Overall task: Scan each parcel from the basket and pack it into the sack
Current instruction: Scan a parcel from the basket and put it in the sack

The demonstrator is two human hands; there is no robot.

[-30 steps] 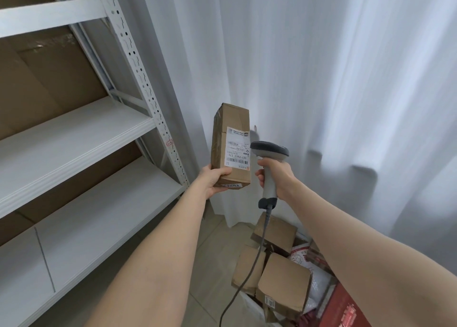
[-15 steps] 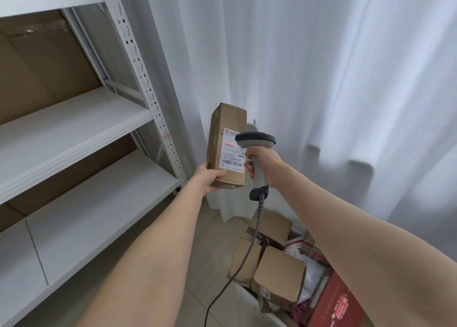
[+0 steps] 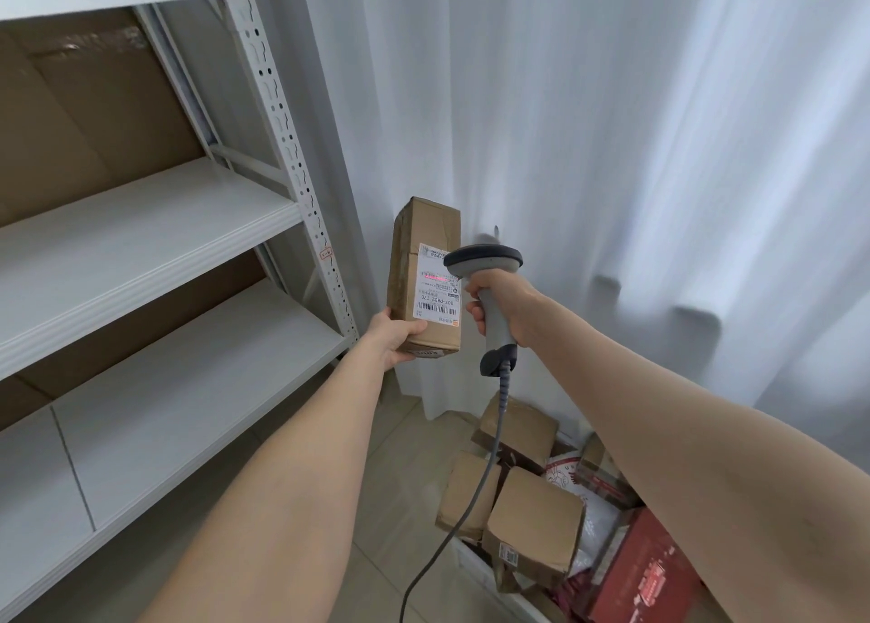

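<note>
My left hand (image 3: 394, 337) grips the bottom end of a tall brown cardboard parcel (image 3: 419, 246), held upright in front of the curtain. A white shipping label (image 3: 435, 293) faces me, with a red scan line across its upper part. My right hand (image 3: 506, 300) grips the handle of a grey barcode scanner (image 3: 485, 264), its head close to the label's right edge. The scanner's cable (image 3: 489, 462) hangs down. Below, several more brown parcels (image 3: 532, 523) lie in a basket whose white rim (image 3: 475, 563) shows. No sack is in view.
A white metal shelving unit (image 3: 155, 227) fills the left side, its perforated upright post (image 3: 292, 151) near the parcel. Flat brown cardboard leans behind the shelves. A white curtain (image 3: 612, 151) hangs at the back. A red box (image 3: 645, 580) sits at the lower right.
The scanner head has moved left, closer to the label, and a red scan line now lies across the label. Both hands keep their grips.
</note>
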